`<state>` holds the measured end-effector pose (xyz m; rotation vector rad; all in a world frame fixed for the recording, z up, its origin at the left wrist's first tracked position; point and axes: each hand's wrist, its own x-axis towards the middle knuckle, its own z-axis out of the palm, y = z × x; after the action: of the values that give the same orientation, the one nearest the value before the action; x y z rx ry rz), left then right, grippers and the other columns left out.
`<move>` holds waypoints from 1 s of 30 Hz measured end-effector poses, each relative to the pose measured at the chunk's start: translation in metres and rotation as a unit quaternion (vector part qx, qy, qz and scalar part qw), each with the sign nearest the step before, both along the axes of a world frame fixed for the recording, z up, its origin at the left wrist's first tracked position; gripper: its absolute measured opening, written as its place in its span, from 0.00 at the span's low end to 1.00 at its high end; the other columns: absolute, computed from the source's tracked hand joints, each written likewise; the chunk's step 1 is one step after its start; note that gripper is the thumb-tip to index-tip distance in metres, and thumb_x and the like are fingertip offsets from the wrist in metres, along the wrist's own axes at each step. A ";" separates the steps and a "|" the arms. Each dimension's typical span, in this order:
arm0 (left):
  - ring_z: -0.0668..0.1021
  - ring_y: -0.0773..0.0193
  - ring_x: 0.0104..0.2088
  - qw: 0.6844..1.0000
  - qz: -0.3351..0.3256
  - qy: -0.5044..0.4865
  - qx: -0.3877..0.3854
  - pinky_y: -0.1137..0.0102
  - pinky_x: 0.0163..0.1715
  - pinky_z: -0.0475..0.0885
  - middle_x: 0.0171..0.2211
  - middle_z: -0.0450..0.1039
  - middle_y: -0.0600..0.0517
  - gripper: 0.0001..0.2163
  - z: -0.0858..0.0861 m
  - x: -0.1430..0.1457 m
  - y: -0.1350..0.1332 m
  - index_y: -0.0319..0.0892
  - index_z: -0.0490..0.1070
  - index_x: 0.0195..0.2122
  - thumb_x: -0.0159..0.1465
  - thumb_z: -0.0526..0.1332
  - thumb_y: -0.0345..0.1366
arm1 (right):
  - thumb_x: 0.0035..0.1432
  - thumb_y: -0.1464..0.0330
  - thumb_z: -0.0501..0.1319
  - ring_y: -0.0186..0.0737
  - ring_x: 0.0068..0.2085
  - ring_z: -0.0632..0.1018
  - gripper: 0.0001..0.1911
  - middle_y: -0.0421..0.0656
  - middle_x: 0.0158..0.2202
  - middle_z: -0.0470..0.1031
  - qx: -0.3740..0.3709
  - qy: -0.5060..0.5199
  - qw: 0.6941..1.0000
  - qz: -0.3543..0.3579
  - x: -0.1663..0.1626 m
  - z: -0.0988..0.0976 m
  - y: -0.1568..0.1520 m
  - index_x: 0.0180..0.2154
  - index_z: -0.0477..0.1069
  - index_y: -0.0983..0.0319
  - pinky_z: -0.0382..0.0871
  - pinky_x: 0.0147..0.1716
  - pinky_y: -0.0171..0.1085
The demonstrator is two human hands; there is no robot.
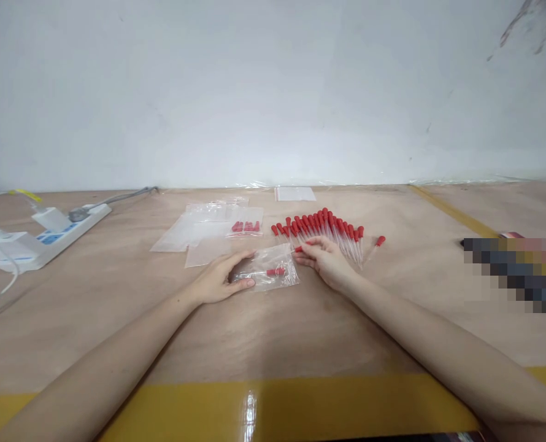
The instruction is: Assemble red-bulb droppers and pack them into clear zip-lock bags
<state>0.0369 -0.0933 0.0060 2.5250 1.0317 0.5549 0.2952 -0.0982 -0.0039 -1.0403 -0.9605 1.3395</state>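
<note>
My left hand (222, 276) rests on the table and pinches the left end of a small clear zip bag (273, 270) that has one red-bulbed dropper inside. My right hand (323, 258) is at the bag's right side, fingers closed on another red-bulbed dropper (299, 248) pointed toward the bag's mouth. Just behind my right hand lies a row of several glass droppers with red bulbs (321, 227). One dropper (378, 244) lies alone to the right of the row.
Empty clear bags (194, 232) and a filled bag of droppers (245, 227) lie behind my left hand. A white power strip with a plug and cables (52, 236) sits at the far left. Yellow tape (277, 405) edges the table front. A wall stands behind.
</note>
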 end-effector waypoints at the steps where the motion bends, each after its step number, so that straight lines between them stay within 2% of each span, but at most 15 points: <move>1: 0.68 0.56 0.53 1.000 -0.001 0.000 0.000 0.61 0.52 0.64 0.54 0.63 0.47 0.26 0.000 0.000 0.000 0.44 0.57 0.56 0.58 0.57 0.47 | 0.43 0.67 0.65 0.33 0.24 0.75 0.15 0.38 0.24 0.71 0.007 -0.034 0.998 0.049 0.000 0.000 -0.003 0.29 0.59 0.60 0.72 0.25 0.35; 3: 0.69 0.56 0.52 1.000 0.002 0.003 -0.002 0.61 0.51 0.65 0.54 0.63 0.46 0.26 0.000 0.001 0.000 0.44 0.57 0.56 0.58 0.57 0.47 | 0.40 0.66 0.67 0.29 0.19 0.71 0.16 0.36 0.23 0.71 0.025 -0.111 0.984 0.134 0.000 -0.001 -0.005 0.29 0.61 0.61 0.67 0.19 0.31; 5: 0.69 0.56 0.51 1.000 0.006 0.003 -0.004 0.61 0.49 0.66 0.55 0.63 0.46 0.26 0.001 0.001 0.000 0.44 0.57 0.56 0.58 0.57 0.48 | 0.38 0.67 0.67 0.27 0.19 0.69 0.16 0.35 0.24 0.71 0.052 -0.156 0.969 0.183 -0.002 -0.002 -0.004 0.29 0.62 0.62 0.64 0.18 0.29; 8: 0.69 0.56 0.51 1.000 -0.002 -0.002 -0.005 0.61 0.49 0.66 0.54 0.63 0.46 0.27 0.000 0.001 0.001 0.44 0.57 0.56 0.58 0.58 0.47 | 0.39 0.68 0.66 0.30 0.25 0.72 0.13 0.36 0.24 0.70 0.082 -0.179 0.961 0.195 -0.009 -0.003 0.001 0.27 0.64 0.62 0.66 0.24 0.31; 11: 0.69 0.56 0.52 1.000 -0.007 -0.003 0.000 0.61 0.50 0.65 0.54 0.64 0.47 0.26 0.000 0.001 0.001 0.44 0.57 0.56 0.58 0.58 0.47 | 0.45 0.65 0.63 0.33 0.28 0.72 0.08 0.39 0.26 0.71 0.122 -0.245 0.942 0.193 -0.014 -0.002 0.002 0.26 0.68 0.63 0.67 0.28 0.33; 14: 0.70 0.56 0.50 1.000 0.002 0.002 -0.004 0.62 0.49 0.66 0.53 0.65 0.47 0.26 0.000 0.000 0.001 0.44 0.57 0.55 0.58 0.58 0.46 | 0.51 0.65 0.57 0.35 0.30 0.73 0.10 0.40 0.27 0.73 0.189 -0.362 0.880 0.242 -0.008 0.007 0.002 0.24 0.72 0.62 0.66 0.32 0.35; 16: 0.71 0.56 0.49 1.000 0.004 0.001 -0.013 0.62 0.47 0.67 0.52 0.65 0.47 0.24 0.000 0.000 0.001 0.44 0.58 0.53 0.58 0.58 0.46 | 0.52 0.67 0.56 0.35 0.29 0.73 0.09 0.40 0.26 0.73 0.188 -0.442 0.837 0.261 -0.001 0.018 0.004 0.26 0.73 0.62 0.65 0.31 0.35; 18: 0.71 0.57 0.49 1.000 -0.001 -0.010 -0.023 0.63 0.47 0.67 0.52 0.65 0.47 0.21 -0.001 0.000 0.001 0.43 0.60 0.49 0.57 0.59 0.46 | 0.51 0.70 0.56 0.36 0.29 0.73 0.08 0.41 0.27 0.74 0.167 -0.498 0.824 0.212 0.006 0.030 0.012 0.28 0.74 0.62 0.65 0.31 0.35; 20: 0.70 0.58 0.50 0.999 -0.007 -0.025 -0.033 0.64 0.47 0.66 0.52 0.65 0.46 0.17 -0.001 -0.001 0.001 0.43 0.61 0.43 0.57 0.60 0.45 | 0.49 0.70 0.57 0.37 0.30 0.74 0.07 0.43 0.28 0.75 0.157 -0.534 0.823 0.114 0.006 0.037 0.025 0.28 0.74 0.63 0.65 0.31 0.35; 22: 0.71 0.58 0.49 0.999 -0.006 -0.027 -0.044 0.64 0.46 0.67 0.53 0.64 0.46 0.15 -0.001 0.000 0.001 0.43 0.60 0.39 0.57 0.60 0.45 | 0.48 0.70 0.58 0.38 0.32 0.74 0.06 0.44 0.28 0.75 0.159 -0.567 0.807 0.047 0.000 0.040 0.040 0.25 0.73 0.64 0.65 0.33 0.35; 25: 0.72 0.58 0.47 0.998 0.000 -0.023 -0.051 0.65 0.42 0.69 0.53 0.64 0.46 0.15 -0.001 0.000 0.001 0.43 0.60 0.38 0.57 0.60 0.45 | 0.49 0.69 0.57 0.40 0.35 0.75 0.07 0.45 0.31 0.76 0.158 -0.626 0.763 0.034 -0.021 0.036 0.060 0.27 0.73 0.63 0.65 0.35 0.35; 30: 0.70 0.60 0.49 0.999 -0.019 -0.031 -0.032 0.65 0.48 0.65 0.52 0.65 0.46 0.15 -0.001 0.000 0.003 0.42 0.61 0.39 0.57 0.60 0.45 | 0.50 0.69 0.58 0.46 0.41 0.75 0.13 0.51 0.41 0.74 0.082 -0.705 0.704 0.002 -0.058 0.030 0.073 0.39 0.72 0.64 0.67 0.35 0.38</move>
<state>0.0369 -0.0907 0.0047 2.4509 0.9620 0.5765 0.2377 -0.0255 0.0265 -1.9189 -2.1083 0.1633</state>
